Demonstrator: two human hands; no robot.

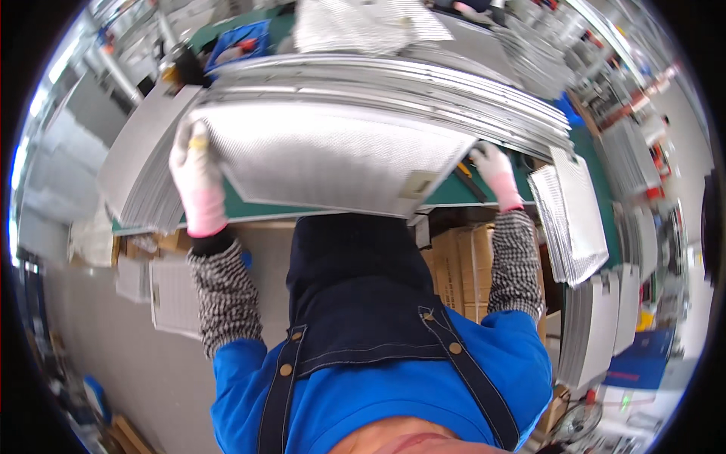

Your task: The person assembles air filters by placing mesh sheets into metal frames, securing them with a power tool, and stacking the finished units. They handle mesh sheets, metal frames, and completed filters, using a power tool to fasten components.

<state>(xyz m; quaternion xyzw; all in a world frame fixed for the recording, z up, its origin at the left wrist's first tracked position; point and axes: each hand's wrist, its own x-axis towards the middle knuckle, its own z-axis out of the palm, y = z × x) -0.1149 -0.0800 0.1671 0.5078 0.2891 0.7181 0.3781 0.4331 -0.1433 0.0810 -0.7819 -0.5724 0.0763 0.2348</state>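
Observation:
A silvery metal mesh panel [333, 151] with a thin frame is held tilted over the near edge of the green workbench [265, 209]. My left hand [198, 170], in a white and pink glove, is closed around its left edge, thumb on the front face. At the panel's far right corner, my gloved right hand [495, 168] is closed with its fingertips at the edge; part of its grip is hidden. Right behind the panel lies a stack of similar framed panels [393, 83]. A dark tool with a yellow part [467, 178] lies beside my right hand.
Grey flat panels [144, 159] are stacked at the left end of the bench, mesh sheets [571, 212] at the right. A blue bin [240, 44] stands at the back left. Cardboard boxes [461, 265] sit below the bench, and more panels [586, 325] stand at the lower right.

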